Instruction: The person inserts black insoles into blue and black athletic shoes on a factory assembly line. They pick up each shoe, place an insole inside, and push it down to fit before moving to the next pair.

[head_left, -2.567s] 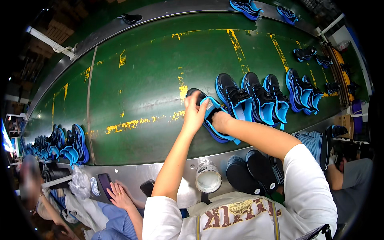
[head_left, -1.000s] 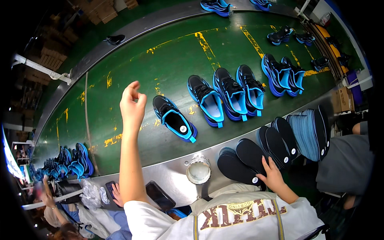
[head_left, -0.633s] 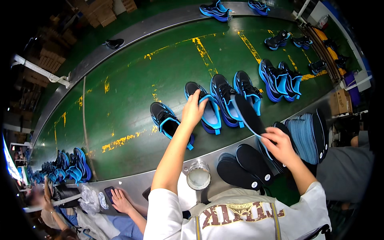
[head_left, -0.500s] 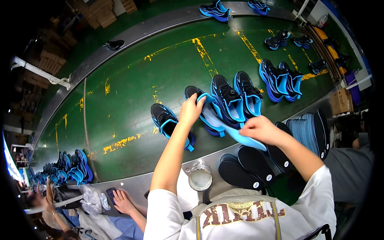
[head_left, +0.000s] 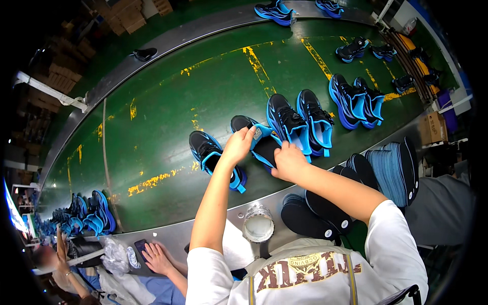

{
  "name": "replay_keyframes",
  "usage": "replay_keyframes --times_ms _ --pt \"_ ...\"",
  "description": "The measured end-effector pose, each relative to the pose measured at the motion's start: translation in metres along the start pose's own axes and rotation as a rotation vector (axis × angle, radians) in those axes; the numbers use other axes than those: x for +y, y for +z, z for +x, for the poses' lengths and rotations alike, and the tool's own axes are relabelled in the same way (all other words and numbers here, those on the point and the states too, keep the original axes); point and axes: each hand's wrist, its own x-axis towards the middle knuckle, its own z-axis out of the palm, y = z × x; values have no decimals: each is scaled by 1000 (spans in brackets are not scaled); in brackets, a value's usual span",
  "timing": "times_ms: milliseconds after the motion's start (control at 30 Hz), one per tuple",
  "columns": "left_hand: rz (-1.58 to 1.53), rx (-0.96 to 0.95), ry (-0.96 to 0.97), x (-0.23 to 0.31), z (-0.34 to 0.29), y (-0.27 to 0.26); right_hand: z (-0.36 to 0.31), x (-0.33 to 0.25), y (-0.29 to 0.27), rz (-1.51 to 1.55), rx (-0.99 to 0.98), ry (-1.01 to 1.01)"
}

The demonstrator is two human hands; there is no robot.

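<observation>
Closed is the grip of my left hand (head_left: 239, 146) on the tongue (head_left: 259, 133) of one black-and-blue shoe (head_left: 242, 122), which lies on the green desk (head_left: 168, 127), and my right hand (head_left: 291, 161) has its grip closed at the rear end of a black insole (head_left: 266, 148) inside this shoe. To its left stands a similar single shoe (head_left: 205, 145), to its right a similar pair (head_left: 284, 114). Nearer to me are an open jar (head_left: 258, 210) and, more to the right, insole stacks (head_left: 384, 165).
</observation>
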Motion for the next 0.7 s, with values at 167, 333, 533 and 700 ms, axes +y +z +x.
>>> replay_keyframes --times_ms 167,333,533,700 --pt "-41 52 -39 10 -6 4 18 15 -6 76 -426 -109" --pt "-104 89 -25 -2 -4 12 26 7 20 36 -249 -195" --pt "-76 155 26 -3 -3 20 39 17 60 53 -79 -198" --pt "-29 196 22 -5 -6 24 33 19 58 73 -75 -229"
